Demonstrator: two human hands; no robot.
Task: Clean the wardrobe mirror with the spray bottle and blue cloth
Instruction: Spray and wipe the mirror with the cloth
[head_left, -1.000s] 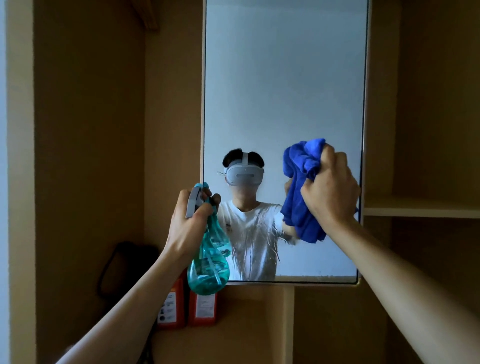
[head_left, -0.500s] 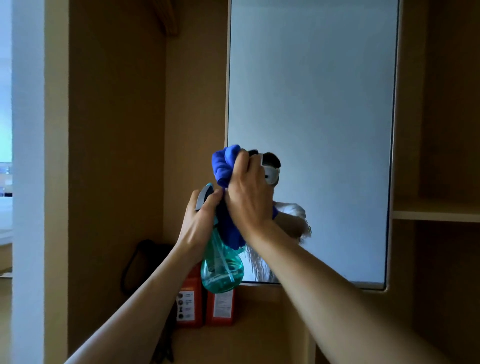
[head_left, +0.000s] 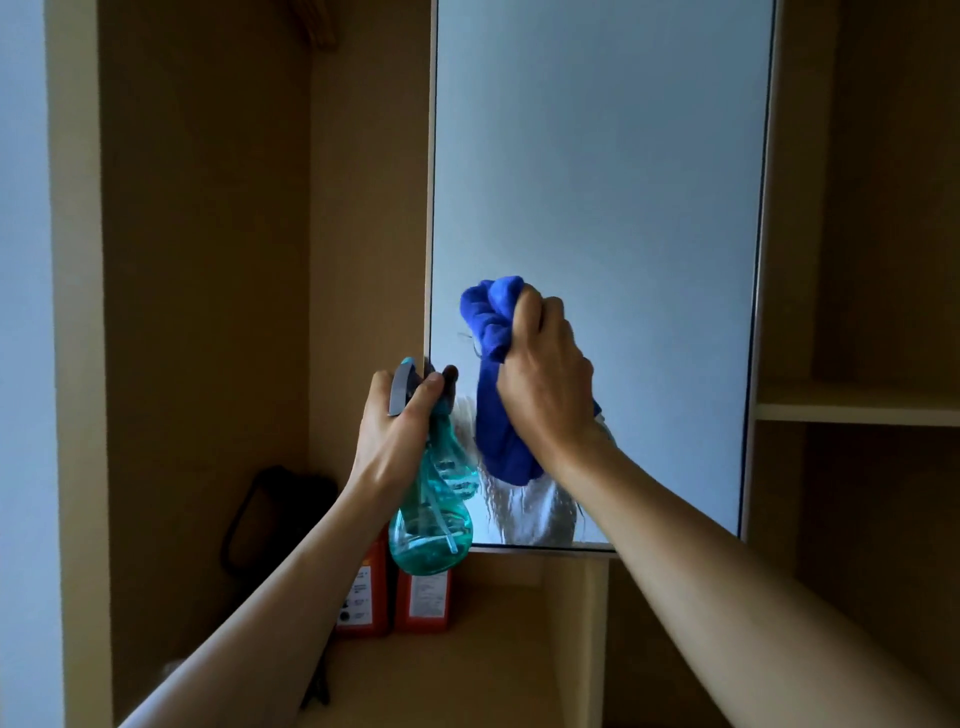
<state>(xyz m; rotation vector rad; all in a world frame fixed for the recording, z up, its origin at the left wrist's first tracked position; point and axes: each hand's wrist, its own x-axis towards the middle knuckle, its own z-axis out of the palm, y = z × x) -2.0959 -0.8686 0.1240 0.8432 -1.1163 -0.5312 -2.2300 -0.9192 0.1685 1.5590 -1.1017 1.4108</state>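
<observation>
Right hand fisted round bunched cloth, held against lower-left mirror, wet streaks directly below it, so next wipe probably runs downward; left hand grips bottle neck, bottle upright at mirror's left edge.

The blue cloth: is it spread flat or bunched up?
Bunched up. The right hand grips the blue cloth as a crumpled wad at the mirror; folds bulge above the hand.
</observation>
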